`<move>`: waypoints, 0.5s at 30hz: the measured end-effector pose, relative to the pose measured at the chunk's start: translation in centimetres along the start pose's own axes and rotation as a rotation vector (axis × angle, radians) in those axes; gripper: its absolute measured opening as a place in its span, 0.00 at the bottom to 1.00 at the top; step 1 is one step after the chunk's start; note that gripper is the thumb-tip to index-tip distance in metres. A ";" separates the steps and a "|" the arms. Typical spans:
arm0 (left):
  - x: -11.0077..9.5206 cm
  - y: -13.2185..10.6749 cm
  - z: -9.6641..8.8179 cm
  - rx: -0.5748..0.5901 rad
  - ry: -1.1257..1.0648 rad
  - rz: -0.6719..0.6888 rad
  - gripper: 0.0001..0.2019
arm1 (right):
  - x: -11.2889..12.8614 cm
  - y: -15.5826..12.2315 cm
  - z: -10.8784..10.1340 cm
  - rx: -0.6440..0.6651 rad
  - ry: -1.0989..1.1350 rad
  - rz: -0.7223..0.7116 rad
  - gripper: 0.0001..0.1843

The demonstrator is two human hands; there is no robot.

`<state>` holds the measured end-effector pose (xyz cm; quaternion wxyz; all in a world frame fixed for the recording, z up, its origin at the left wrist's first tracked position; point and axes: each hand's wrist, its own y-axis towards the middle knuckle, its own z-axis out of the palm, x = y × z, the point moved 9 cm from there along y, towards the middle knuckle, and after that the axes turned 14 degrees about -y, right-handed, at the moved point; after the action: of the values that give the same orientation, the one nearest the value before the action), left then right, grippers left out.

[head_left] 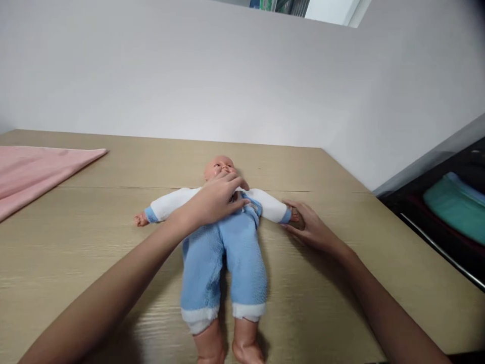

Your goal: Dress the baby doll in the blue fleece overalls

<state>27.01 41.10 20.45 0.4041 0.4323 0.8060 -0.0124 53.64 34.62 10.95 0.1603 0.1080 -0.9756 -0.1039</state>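
A baby doll (244,263) in a white and light blue outfit lies on its back, its head away from me and its arms spread. My left hand (222,198) rests across its upper chest below the face, fingers stretched out and thumb apart, covering much of the outfit's front. Around the doll's hand on the right side, my right hand (312,226) has its thumb and fingers at either side of the blue sleeve cuff (286,215). Bare doll feet (246,349) show at the bottom edge.
The doll lies on a wooden table (113,263) that meets a pale wall (170,76). A pink cloth (34,174) is spread at the left. Beyond the table's right edge, a folded teal cloth (454,207) sits on something dark. An opening in the wall shows at the top.
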 end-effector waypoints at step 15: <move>-0.5 2.6 4.2 0.229 -0.262 0.265 0.13 | 2.5 4.8 -1.9 -0.240 0.775 0.270 0.30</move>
<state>31.69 40.82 18.78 0.4518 0.5721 0.6761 -0.1067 51.07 38.31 14.57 0.5387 -0.0088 -0.8296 -0.1463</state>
